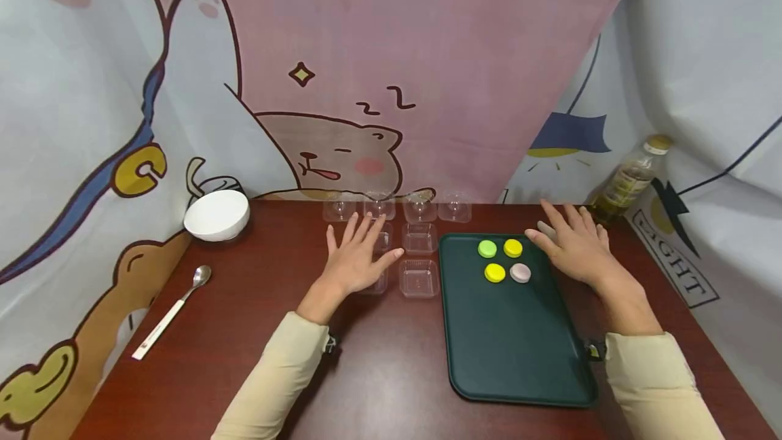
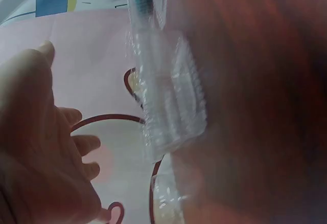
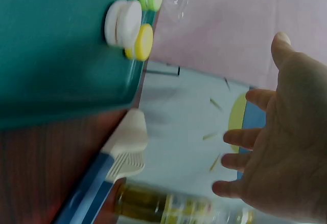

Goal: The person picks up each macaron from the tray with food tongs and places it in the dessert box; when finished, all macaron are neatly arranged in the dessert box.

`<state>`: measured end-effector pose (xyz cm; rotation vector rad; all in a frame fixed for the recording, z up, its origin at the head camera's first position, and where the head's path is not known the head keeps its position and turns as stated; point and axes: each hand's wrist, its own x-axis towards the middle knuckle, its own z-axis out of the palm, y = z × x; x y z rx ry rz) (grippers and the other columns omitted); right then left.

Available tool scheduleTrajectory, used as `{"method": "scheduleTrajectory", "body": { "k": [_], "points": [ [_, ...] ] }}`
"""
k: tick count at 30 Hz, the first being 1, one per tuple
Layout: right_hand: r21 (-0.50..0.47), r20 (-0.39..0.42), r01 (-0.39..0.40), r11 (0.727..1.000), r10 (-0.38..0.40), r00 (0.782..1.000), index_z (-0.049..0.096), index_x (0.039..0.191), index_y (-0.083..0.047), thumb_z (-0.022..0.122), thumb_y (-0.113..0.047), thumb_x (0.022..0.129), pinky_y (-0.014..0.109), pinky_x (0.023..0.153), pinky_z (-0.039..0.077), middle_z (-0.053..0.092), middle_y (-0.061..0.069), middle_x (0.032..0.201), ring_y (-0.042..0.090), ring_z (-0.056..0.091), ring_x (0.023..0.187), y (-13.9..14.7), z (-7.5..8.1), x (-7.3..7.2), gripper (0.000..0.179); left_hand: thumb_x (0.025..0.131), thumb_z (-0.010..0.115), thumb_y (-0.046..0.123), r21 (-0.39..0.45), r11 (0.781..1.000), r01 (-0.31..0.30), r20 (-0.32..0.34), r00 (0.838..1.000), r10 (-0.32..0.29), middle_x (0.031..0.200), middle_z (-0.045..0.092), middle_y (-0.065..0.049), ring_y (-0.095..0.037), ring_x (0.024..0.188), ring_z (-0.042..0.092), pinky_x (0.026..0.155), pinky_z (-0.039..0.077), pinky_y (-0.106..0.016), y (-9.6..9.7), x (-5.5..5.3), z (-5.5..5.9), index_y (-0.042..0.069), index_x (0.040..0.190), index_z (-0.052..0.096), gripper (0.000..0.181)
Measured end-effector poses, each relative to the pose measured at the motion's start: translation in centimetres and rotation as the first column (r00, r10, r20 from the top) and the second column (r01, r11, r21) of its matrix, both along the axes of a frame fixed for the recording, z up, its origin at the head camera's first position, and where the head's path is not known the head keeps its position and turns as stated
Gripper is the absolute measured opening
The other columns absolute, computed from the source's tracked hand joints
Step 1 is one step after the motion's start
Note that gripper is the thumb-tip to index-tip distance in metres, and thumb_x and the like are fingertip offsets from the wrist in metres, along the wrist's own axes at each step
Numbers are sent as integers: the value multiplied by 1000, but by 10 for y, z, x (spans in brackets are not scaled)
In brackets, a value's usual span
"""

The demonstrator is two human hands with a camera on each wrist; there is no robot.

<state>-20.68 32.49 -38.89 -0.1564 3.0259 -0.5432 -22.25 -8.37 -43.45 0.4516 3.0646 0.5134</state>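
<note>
My left hand (image 1: 354, 262) is spread over several clear plastic boxes (image 1: 419, 278), partly hiding those beneath it. Its fingers are extended and hold nothing; the left wrist view shows a clear box (image 2: 173, 96) beyond the palm. To the right, my right hand (image 1: 577, 246) hovers by the far right edge of a dark green tray (image 1: 513, 345), fingers apart, grasping nothing. On the tray sit a green macaron (image 1: 487, 248), two yellow macarons (image 1: 512, 248) and a pale pinkish macaron (image 1: 520, 273). Clear domed lids (image 1: 419, 209) line the table's back edge.
A white bowl (image 1: 217, 216) and a white-handled spoon (image 1: 174, 314) lie at the left. An oil bottle (image 1: 623, 185) stands in the back right corner. Beside the tray, the right wrist view shows a blue-handled fork (image 3: 126, 165) and another pale-headed utensil (image 3: 127, 134). Printed cloth surrounds the table.
</note>
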Motion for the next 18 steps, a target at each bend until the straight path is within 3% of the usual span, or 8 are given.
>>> {"method": "scheduleTrajectory", "body": {
  "k": [7,11,18],
  "points": [
    [-12,-40,-16,1000,16,999,11,163,-5,39,-55,106,81,106,21,22,43,156,64,21,141,30,-12,11,81,93,41,78,80,995,58,1,998,-58,168,29,-1,-28,160,10,120,-4,-71,6,7,-7,29,162,25,87],
    [18,-71,18,1000,-17,997,18,160,3,47,-53,104,79,100,30,30,46,149,65,32,133,50,-26,21,84,93,45,76,93,992,85,-16,996,-84,166,34,0,-30,159,12,121,-3,-71,9,10,-9,28,161,31,85],
    [96,63,152,984,-158,985,13,160,3,46,-65,99,81,85,36,27,49,147,68,32,127,81,-40,39,97,90,48,79,32,995,98,-1,995,-98,162,42,3,-29,158,17,123,-1,-68,11,13,-13,29,160,33,87]
  ]
}}
